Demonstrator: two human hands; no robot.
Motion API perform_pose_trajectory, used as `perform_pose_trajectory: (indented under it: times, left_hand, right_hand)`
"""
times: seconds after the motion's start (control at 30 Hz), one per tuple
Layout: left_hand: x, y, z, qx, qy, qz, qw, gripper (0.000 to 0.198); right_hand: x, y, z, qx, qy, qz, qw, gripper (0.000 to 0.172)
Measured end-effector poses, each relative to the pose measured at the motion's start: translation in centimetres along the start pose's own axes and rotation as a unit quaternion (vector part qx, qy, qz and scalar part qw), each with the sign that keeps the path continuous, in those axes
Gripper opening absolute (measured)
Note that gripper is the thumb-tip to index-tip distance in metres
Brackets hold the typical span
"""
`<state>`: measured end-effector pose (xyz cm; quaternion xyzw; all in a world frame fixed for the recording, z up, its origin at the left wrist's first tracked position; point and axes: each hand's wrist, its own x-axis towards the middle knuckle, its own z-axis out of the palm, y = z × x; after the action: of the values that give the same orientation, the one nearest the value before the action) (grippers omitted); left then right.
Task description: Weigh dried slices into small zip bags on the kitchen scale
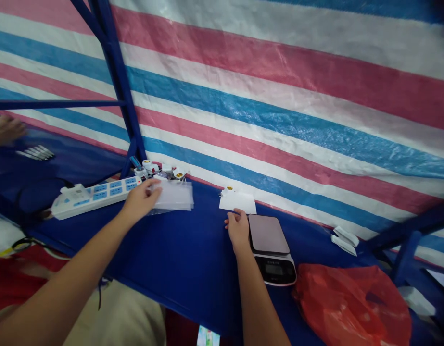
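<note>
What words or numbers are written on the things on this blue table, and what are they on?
No text here is readable.
scale display: dark, its print too small to read.
power strip: markings too blurred to read.
white card: shows no writing.
colourful slip at the bottom edge: too blurred to read.

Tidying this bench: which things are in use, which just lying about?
In use: left hand on the clear sheet stack; right hand touching the white sheet.
Lying about: scale, power strip, red bag, white pieces.
</note>
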<state>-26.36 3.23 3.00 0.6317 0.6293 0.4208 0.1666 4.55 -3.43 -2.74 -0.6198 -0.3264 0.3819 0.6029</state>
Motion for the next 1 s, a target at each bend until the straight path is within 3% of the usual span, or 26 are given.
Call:
perform_pose_trajectory:
  times: [0.13, 0.33, 0.57, 0.77, 1.0]
  left_hand:
    - [0.7, -2.5, -2.6, 0.152, 0.004, 0.008, 0.988, 0.049]
    - [-0.5, -3.5, -2.1, 0.239, 0.027, 0.008, 0.971, 0.050]
    - [-1.5, -3.0, -1.1, 0.222, 0.051, -0.035, 0.973, 0.047]
    - [-2.1, -2.2, -0.4, 0.107, 0.084, -0.019, 0.991, 0.036]
    - [-2.6, 0.1, 3.0, 0.043, 0.073, -0.040, 0.996, 0.043]
  right_hand:
    - [-0.3, -0.4, 0.1, 0.002, 0.002, 0.002, 1.000, 0.030]
    - [-0.7, -0.6, 0.2, 0.002, 0.002, -0.003, 1.000, 0.026]
    - [-0.5, -0.5, 0.2, 0.004, -0.004, 0.001, 1.000, 0.025]
    - [-0.5, -0.8, 0.3, 0.005, -0.004, 0.007, 1.000, 0.022]
    - [-0.8, -1.3, 0.2, -0.006, -0.003, 0.017, 1.000, 0.018]
